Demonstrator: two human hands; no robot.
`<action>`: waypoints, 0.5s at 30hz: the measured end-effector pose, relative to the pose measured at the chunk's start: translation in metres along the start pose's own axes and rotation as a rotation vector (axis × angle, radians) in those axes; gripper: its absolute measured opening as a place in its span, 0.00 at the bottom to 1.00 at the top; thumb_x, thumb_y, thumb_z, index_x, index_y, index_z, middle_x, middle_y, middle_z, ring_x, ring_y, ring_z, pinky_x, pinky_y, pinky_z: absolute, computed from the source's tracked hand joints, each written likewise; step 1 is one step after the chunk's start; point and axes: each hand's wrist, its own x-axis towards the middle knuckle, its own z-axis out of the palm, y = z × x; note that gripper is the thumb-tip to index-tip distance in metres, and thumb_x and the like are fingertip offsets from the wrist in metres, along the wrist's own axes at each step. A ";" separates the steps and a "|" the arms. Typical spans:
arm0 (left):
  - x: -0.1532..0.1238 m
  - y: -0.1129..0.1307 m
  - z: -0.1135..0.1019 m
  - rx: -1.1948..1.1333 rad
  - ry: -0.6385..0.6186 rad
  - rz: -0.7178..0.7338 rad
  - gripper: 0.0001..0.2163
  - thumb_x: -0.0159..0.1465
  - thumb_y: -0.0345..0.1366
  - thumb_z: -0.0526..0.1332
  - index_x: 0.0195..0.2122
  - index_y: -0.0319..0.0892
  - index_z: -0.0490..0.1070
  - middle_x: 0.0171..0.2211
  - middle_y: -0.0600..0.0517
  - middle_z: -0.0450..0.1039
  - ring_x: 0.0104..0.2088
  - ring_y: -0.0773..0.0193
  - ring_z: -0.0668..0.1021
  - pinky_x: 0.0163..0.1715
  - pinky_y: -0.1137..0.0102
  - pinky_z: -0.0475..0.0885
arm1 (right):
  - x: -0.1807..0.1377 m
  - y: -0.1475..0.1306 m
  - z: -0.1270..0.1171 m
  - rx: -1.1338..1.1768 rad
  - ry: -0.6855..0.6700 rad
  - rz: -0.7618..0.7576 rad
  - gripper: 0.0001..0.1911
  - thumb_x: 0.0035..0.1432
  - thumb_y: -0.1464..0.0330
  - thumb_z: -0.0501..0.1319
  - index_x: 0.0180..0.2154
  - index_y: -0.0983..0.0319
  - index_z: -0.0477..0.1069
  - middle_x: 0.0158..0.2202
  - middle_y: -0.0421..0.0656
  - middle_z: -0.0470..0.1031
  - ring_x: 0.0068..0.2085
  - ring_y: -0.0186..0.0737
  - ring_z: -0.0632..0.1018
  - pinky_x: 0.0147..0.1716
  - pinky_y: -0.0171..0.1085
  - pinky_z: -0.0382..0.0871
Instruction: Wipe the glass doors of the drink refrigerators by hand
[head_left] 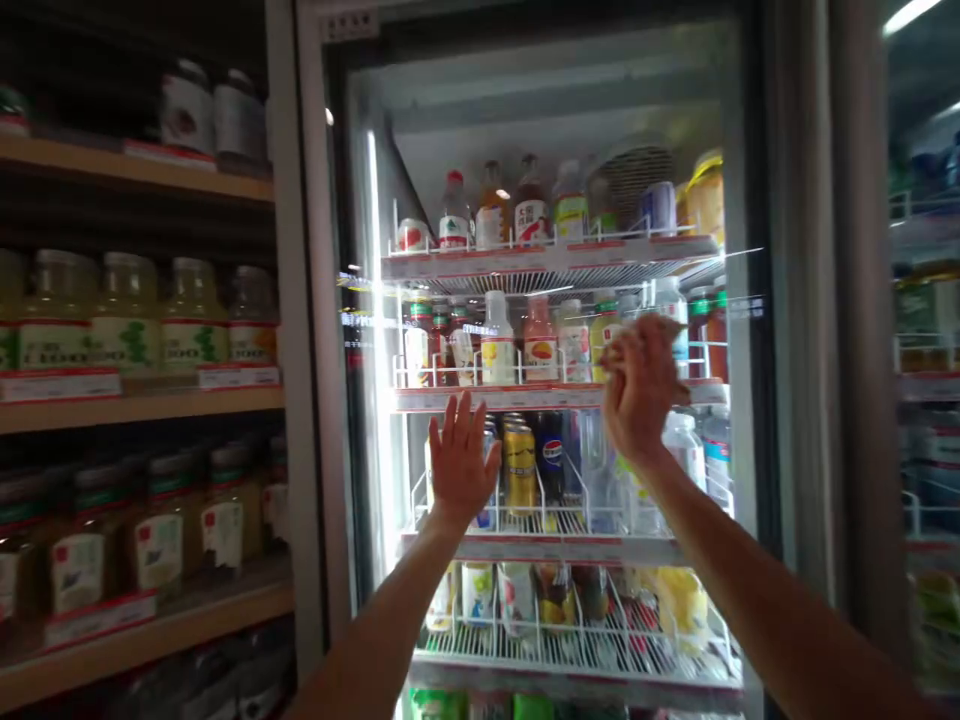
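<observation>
I stand in front of a lit drinks fridge (555,120) with its glass door (367,480) closed. My left hand (459,458) is open, fingers spread and pointing up, palm flat toward the glass in front of the can shelf. My right hand (639,392) is raised higher and to the right, at the level of the second bottle shelf. Its fingers are curled round something pale that I cannot make out. Behind the glass are bottles (496,340) on the upper wire shelves and cans (519,465) on the one below.
Wooden store shelves (142,405) on the left carry rows of jars (120,315) with red price strips. A second fridge (926,380) stands on the right past a dark door frame (810,330). The lower fridge shelves hold more bottles and packets.
</observation>
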 end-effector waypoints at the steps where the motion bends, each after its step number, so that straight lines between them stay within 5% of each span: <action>1: -0.001 -0.001 0.000 0.000 -0.004 -0.005 0.24 0.64 0.39 0.51 0.61 0.39 0.53 0.62 0.41 0.54 0.64 0.56 0.52 0.62 0.55 0.46 | 0.000 -0.006 0.004 0.041 -0.097 -0.122 0.25 0.57 0.72 0.48 0.57 0.60 0.59 0.61 0.47 0.58 0.63 0.49 0.58 0.57 0.53 0.56; 4: 0.001 -0.001 -0.005 -0.025 0.001 -0.026 0.22 0.63 0.40 0.51 0.58 0.39 0.57 0.60 0.41 0.58 0.63 0.55 0.55 0.61 0.54 0.49 | -0.003 -0.020 0.007 0.130 -0.344 -0.435 0.26 0.58 0.72 0.49 0.58 0.56 0.56 0.60 0.41 0.61 0.62 0.41 0.59 0.60 0.48 0.53; 9: 0.040 0.022 -0.013 -0.332 0.117 -0.171 0.19 0.64 0.37 0.48 0.56 0.41 0.58 0.59 0.43 0.59 0.61 0.58 0.60 0.59 0.56 0.56 | 0.027 -0.015 0.010 0.083 -0.289 -0.222 0.32 0.56 0.65 0.52 0.62 0.61 0.49 0.62 0.46 0.58 0.63 0.44 0.57 0.62 0.53 0.46; 12: 0.077 0.052 -0.005 -0.617 0.113 -0.122 0.21 0.66 0.39 0.45 0.60 0.43 0.51 0.60 0.46 0.57 0.61 0.61 0.60 0.59 0.59 0.58 | 0.045 -0.016 0.016 0.156 -0.397 -0.325 0.33 0.57 0.64 0.50 0.63 0.63 0.45 0.63 0.46 0.54 0.65 0.40 0.53 0.62 0.48 0.49; 15: 0.106 0.079 0.012 -0.659 0.092 -0.075 0.23 0.66 0.44 0.43 0.61 0.42 0.47 0.61 0.47 0.55 0.62 0.61 0.57 0.60 0.61 0.56 | 0.054 -0.013 0.013 0.178 -0.446 -0.393 0.35 0.58 0.62 0.48 0.63 0.67 0.41 0.65 0.50 0.48 0.66 0.39 0.49 0.62 0.47 0.48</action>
